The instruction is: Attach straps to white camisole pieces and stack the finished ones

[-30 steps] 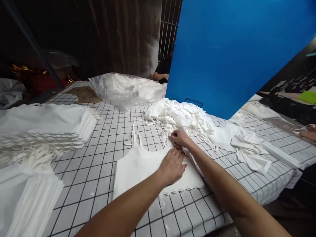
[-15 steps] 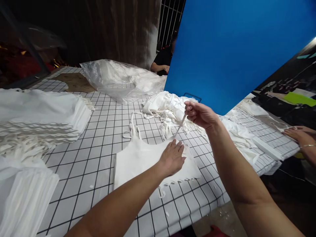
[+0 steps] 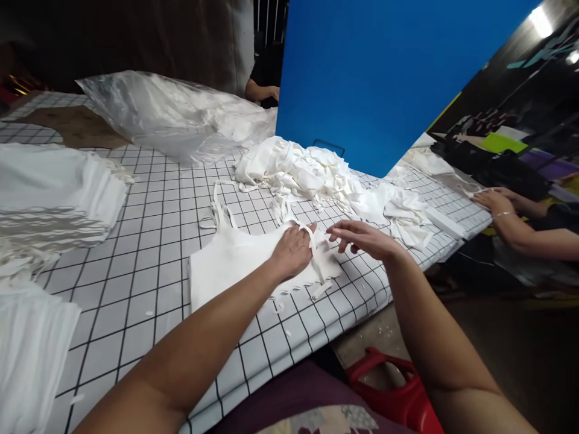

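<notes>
Pressing flat, the left hand [image 3: 293, 252] pins the white cloth piece [image 3: 235, 260] on the tabletop [image 3: 149, 241], its strap [image 3: 316, 256] running toward the table's edge. The right hand [image 3: 362, 240] hovers just right of it, grip spread, empty.

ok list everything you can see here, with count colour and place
flat garment: one, white, table centre, under the left hand
strap: one, white, draped beside the left hand's fingers
loose pile of cloth: one, white, behind the garment
folded stacks: two, white, far left
plastic bag: one, clear, back of table
board: one, blue, upright behind the pile
table: one, white with black grid
stool: one, red, below table edge
co-worker's hand: one, far right
left hand: flat on garment
right hand: open, above the table edge
</notes>
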A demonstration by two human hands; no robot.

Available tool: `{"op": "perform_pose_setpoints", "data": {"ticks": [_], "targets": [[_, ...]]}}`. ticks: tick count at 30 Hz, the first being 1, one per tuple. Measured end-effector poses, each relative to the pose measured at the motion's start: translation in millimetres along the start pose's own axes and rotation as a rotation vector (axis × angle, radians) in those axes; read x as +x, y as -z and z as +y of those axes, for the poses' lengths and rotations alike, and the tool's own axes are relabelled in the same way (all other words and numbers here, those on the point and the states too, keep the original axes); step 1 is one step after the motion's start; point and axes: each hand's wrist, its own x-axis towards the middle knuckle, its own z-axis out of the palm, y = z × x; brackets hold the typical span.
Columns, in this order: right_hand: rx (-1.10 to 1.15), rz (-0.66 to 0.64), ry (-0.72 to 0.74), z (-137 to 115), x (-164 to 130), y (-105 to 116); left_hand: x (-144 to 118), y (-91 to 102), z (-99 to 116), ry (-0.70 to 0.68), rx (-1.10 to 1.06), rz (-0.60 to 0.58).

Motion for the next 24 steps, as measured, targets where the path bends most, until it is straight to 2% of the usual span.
{"op": "perform_pose_setpoints", "data": {"ticks": [2, 5, 9, 17, 24], "targets": [[0.04, 0.042, -0.041, 8, 14, -11, 0, 2.1, 1, 0.004, 0.008, -0.007], [0.097, -0.06, -0.035, 14, 31, -29, 0, 2.5, 0, -0.006, 0.026, -0.019], [0.259, -0.093, 0.011, 18, 30, -42, 2, 0.9, -1, -0.025, 0.035, -0.013], [0.588, -0.096, 0.069, 26, -16, -38, 0, 5.8, 0, 0.009, -0.023, -0.037], [0.505, -0.024, 0.067, 51, -68, -21, 1, 5.3, -2, -0.007, -0.066, 0.014]]}}
